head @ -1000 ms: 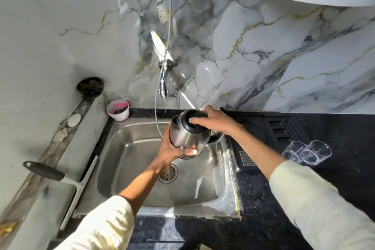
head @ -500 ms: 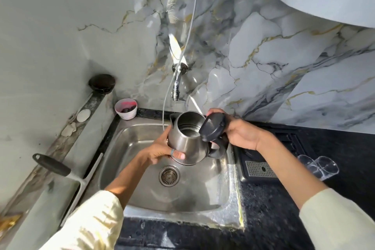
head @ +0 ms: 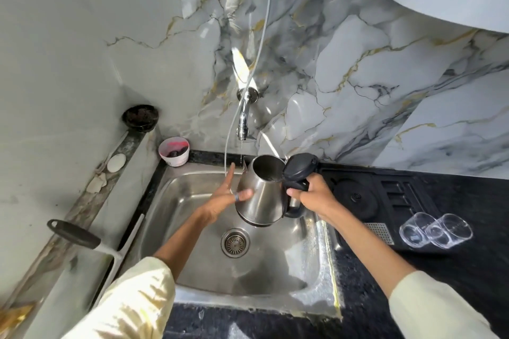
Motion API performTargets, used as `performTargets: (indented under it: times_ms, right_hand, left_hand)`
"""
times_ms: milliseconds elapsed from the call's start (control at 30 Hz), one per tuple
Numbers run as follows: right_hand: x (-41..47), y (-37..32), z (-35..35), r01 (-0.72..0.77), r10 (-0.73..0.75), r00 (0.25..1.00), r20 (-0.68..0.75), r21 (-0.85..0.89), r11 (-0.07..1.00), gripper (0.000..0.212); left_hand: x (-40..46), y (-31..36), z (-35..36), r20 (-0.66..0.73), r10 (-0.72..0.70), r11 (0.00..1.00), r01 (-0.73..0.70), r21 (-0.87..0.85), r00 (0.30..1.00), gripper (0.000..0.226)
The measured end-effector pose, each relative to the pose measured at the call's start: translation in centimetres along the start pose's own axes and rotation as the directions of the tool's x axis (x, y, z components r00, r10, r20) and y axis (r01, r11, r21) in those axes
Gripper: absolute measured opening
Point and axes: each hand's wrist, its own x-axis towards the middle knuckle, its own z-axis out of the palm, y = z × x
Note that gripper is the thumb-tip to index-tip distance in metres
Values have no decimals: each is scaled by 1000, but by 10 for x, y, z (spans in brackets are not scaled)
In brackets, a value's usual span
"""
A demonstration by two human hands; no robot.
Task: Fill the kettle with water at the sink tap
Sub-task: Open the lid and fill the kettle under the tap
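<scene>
A steel kettle (head: 261, 195) hangs over the steel sink (head: 192, 201), its black lid (head: 298, 169) flipped open to the right. My right hand (head: 311, 195) grips the kettle's black handle. My left hand (head: 225, 195) has its fingers spread, thumb resting on the kettle's left side. The chrome wall tap (head: 243, 113) sits above and slightly left of the kettle's mouth. A thin trickle of water falls from it, just at the spout edge.
A thin hose (head: 248, 77) hangs past the tap into the sink. A small white cup (head: 174, 151) stands at the sink's back left corner, a squeegee (head: 91, 242) lies on the left ledge. On the dark counter to the right are the kettle base (head: 358, 198) and two glasses (head: 435, 230).
The kettle's lid went from shut to fully open. My right hand moved from the lid to the handle. My left hand loosened from cupping the body to open fingers.
</scene>
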Motion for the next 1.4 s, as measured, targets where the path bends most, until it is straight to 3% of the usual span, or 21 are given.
performTargets:
  times_ms: [67,100,167,400,567,700,800,867,933,1000,1067,1133,1233,1400]
  right_hand:
    - [9,3,15,-16,17,999,-31,29,999,40]
    - [13,4,23,-28,30,999,-44,25,999,39]
    - [25,4,40,-19,21,998,-58,32,999,35]
    - [67,-4,79,-23,38,985,-166,89,996,38]
    - [90,-13,81,-6,22,988,-152,105,994,38]
    - [99,-16,81,-2,10,992,-127,65,998,36]
    - [99,-17,84,-11,24,989,-146,88,996,35]
    - [100,-16,85,-10,30,988,-153,130,991,33]
    - [100,-13,84,-10,31,990,-140,152,988,33]
    - [100,-9,84,13,8,991,-131,159,987,33]
    - [99,-5,85,37,-16,991,-132,156,987,34]
    - [97,-3,88,45,-24,991,-134,159,986,34]
    - [95,1,90,46,-19,989,-145,184,982,35]
    - [90,4,92,3,34,987,-157,225,974,36]
  left_hand:
    - [18,20,-14,-242,56,967,8,256,969,109]
    - [27,30,-18,-357,123,889,57,454,926,98]
    - [48,51,-21,-458,276,679,166,715,845,81]
    - [123,96,-3,-467,394,378,324,867,791,58]
    - [141,89,-14,-467,406,402,305,863,786,44]
    - [142,88,-37,-310,368,471,111,875,877,49]
    - [144,96,-58,-269,197,564,115,818,943,55]
    - [142,99,-69,-217,166,578,83,812,962,51]
    - [135,96,-80,-86,223,439,-22,898,971,50]
    - [123,87,-92,67,300,171,-123,978,952,67]
    - [115,75,-102,168,374,-64,-156,986,912,76]
    - [106,63,-107,219,399,-220,-138,966,890,79]
    - [97,50,-110,250,369,-323,-129,937,895,81]
    - [91,47,-115,272,341,-390,-128,912,900,76]
